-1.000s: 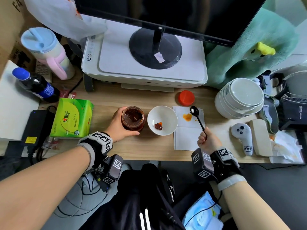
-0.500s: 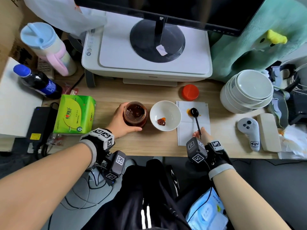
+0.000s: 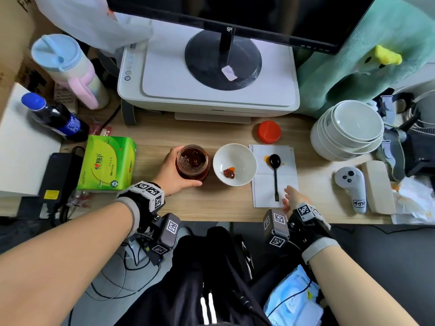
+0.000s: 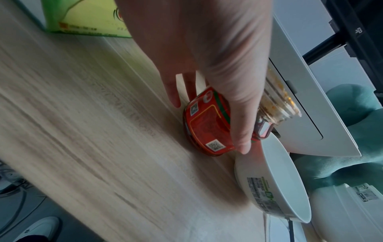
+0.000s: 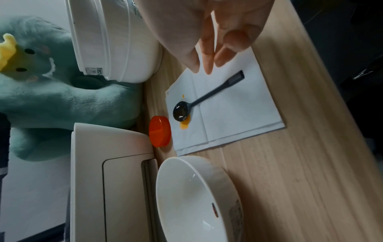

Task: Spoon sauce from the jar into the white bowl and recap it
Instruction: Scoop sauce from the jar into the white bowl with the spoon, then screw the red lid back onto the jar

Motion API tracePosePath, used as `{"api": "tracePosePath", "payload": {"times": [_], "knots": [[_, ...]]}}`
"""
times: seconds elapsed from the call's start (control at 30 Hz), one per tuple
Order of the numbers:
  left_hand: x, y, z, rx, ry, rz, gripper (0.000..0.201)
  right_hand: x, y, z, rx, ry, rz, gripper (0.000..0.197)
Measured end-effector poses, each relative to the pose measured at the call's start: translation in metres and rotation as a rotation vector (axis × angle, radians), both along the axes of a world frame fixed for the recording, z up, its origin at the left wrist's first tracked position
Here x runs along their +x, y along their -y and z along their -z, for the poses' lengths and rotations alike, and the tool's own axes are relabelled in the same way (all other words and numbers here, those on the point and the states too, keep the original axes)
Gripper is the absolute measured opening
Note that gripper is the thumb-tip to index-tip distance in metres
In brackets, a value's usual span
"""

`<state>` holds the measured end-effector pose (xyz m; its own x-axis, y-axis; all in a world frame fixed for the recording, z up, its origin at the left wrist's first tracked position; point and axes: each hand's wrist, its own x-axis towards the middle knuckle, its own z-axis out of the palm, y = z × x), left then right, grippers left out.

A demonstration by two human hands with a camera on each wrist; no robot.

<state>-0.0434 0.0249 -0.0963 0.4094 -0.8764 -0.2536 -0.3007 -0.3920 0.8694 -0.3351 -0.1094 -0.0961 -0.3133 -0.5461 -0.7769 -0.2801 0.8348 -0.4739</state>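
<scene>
Jar [image 3: 192,162] partly behind left hand [image 3: 173,174]

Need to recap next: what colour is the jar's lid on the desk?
Orange-red; the lid lies beside the napkin, clearest in the head view.

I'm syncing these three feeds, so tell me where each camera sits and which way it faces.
Head: looks down on the desk; both forearms, left hand gripping the jar, right hand open.
Left wrist: looks along the fingers at the jar and white bowl.
Right wrist: looks along loose fingers at the spoon, napkin, red lid.
All views share the bowl.
</scene>
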Motion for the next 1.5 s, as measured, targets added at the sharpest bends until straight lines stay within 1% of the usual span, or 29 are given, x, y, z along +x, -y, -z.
{"api": "tracePosePath", "payload": {"times": [0.07, 0.13, 0.23, 0.3, 0.33, 0.37, 0.43, 0.53, 0.57, 0.6, 0.7, 0.73, 0.77, 0.87, 1.0, 1.1, 1.17, 1.2, 1.23, 1.3, 1.33, 1.37, 1.43, 1.5], "knots": [[0.001, 0.0, 0.0, 0.015, -0.012, 0.013, 0.098, 0.004, 0.004, -0.006, -0.052, 0.041, 0.056, 0.027], [0.003, 0.002, 0.0, 0.039, -0.02, 0.023, 0.098, 0.01, 0.011, -0.013, -0.087, 0.076, 0.058, 0.023], [0.007, 0.004, -0.001, 0.062, -0.028, 0.031, 0.098, 0.021, 0.024, -0.024, -0.092, 0.107, -0.05, 0.019], [0.009, 0.008, -0.003, 0.076, -0.033, 0.032, 0.098, 0.03, 0.037, -0.031, -0.115, 0.075, -0.147, 0.013], [0.011, 0.01, -0.003, 0.082, -0.035, 0.032, 0.098, 0.036, 0.044, -0.035, -0.141, 0.048, -0.205, 0.009], [0.012, 0.013, -0.005, 0.09, -0.039, 0.036, 0.098, 0.041, 0.052, -0.039, -0.173, 0.014, -0.275, 0.012], [0.014, 0.018, -0.005, 0.104, -0.046, 0.052, 0.098, 0.052, 0.066, -0.042, -0.237, -0.111, -0.468, 0.022], [0.016, 0.018, -0.001, 0.106, -0.049, 0.067, 0.1, 0.07, 0.087, -0.043, -0.284, -0.343, -0.846, 0.032], [0.017, 0.017, 0.0, 0.107, -0.054, 0.063, 0.1, 0.076, 0.095, -0.039, -0.299, -0.4, -0.941, 0.037], [0.017, 0.015, 0.0, 0.105, -0.06, 0.064, 0.1, 0.08, 0.1, -0.036, -0.309, -0.45, -0.994, 0.045], [0.017, 0.014, 0.001, 0.104, -0.082, 0.045, 0.1, 0.091, 0.113, -0.026, -0.334, -0.477, -1.07, 0.073], [0.017, 0.014, 0.0, 0.104, -0.091, 0.044, 0.1, 0.093, 0.116, -0.023, -0.345, -0.473, -1.11, 0.079], [0.017, 0.015, -0.002, 0.106, -0.097, 0.051, 0.1, 0.093, 0.118, -0.022, -0.377, -0.476, -1.156, 0.081], [0.016, 0.017, -0.004, 0.118, -0.11, 0.053, 0.101, 0.097, 0.126, -0.019, -0.418, -0.504, -1.244, 0.074], [0.017, 0.016, -0.002, 0.12, -0.129, 0.047, 0.102, 0.098, 0.127, -0.018, -0.443, -0.535, -1.236, 0.072], [0.017, 0.015, 0.0, 0.109, -0.139, 0.044, 0.104, 0.092, 0.12, -0.029, -0.449, -0.536, -1.187, 0.077], [0.016, 0.015, 0.0, 0.103, -0.147, 0.032, 0.103, 0.087, 0.112, -0.04, -0.443, -0.507, -1.132, 0.078], [0.016, 0.014, 0.001, 0.1, -0.152, 0.03, 0.103, 0.084, 0.104, -0.045, -0.451, -0.465, -1.11, 0.076], [0.015, 0.014, 0.001, 0.091, -0.152, 0.027, 0.102, 0.081, 0.096, -0.049, -0.477, -0.39, -1.086, 0.075], [0.014, 0.013, 0.001, 0.079, -0.153, 0.016, 0.102, 0.083, 0.076, -0.061, -0.549, -0.16, -1.053, 0.075], [0.014, 0.012, 0.001, 0.069, -0.159, 0.011, 0.101, 0.087, 0.065, -0.069, -0.566, -0.042, -1.067, 0.076], [0.013, 0.012, 0.002, 0.059, -0.168, 0.015, 0.101, 0.094, 0.054, -0.078, -0.563, 0.051, -1.109, 0.076], [0.012, 0.011, 0.002, 0.043, -0.177, 0.034, 0.102, 0.114, 0.034, -0.092, -0.533, 0.162, -1.248, 0.079], [0.011, 0.01, 0.002, 0.028, -0.197, 0.054, 0.105, 0.134, 0.018, -0.098, -0.528, 0.187, -1.406, 0.083]]}}
